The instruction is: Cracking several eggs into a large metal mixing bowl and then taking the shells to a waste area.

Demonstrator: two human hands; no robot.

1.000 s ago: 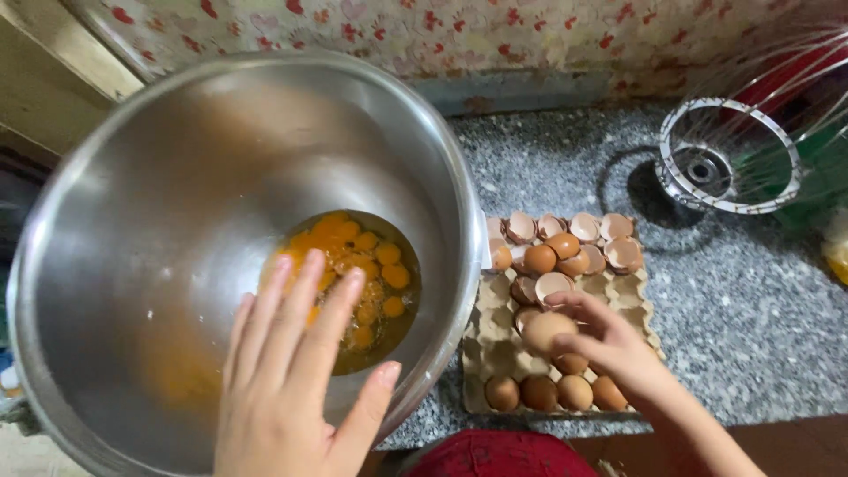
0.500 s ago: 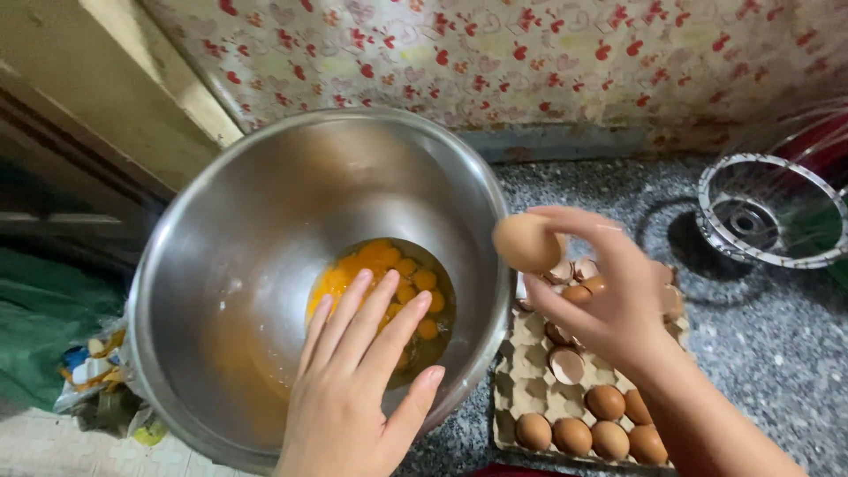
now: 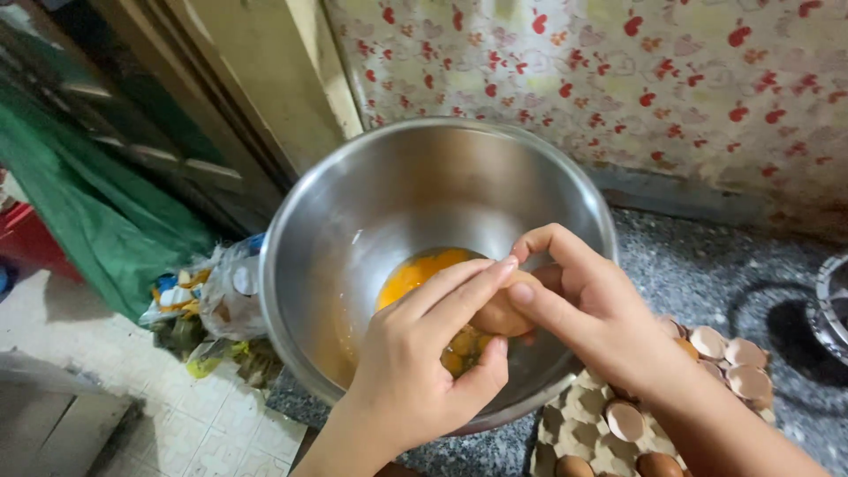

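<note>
A brown egg (image 3: 503,311) is held between both my hands above a large steel bowl (image 3: 371,203). My left hand (image 3: 424,371) grips it from the near side with fingers stretched over its top. My right hand (image 3: 592,305) holds it from the right, thumb and fingers on the shell. Several yellow yolks (image 3: 420,272) lie in the bottom of the bowl, partly hidden by my hands. To the right sits a cardboard egg tray (image 3: 574,424) with empty shells (image 3: 724,353) and whole brown eggs (image 3: 658,464).
The bowl and tray rest on a speckled grey stone counter (image 3: 698,265) against a wall covered in red-patterned paper (image 3: 618,79). A round metal object (image 3: 835,305) shows at the right edge. Left of the counter, plastic bags (image 3: 208,300) and green cloth (image 3: 79,203) lie on a tiled floor.
My right hand carried the egg from the tray over the bowl, and my left hand rose from inside the bowl to take hold of it too. The view shifted left.
</note>
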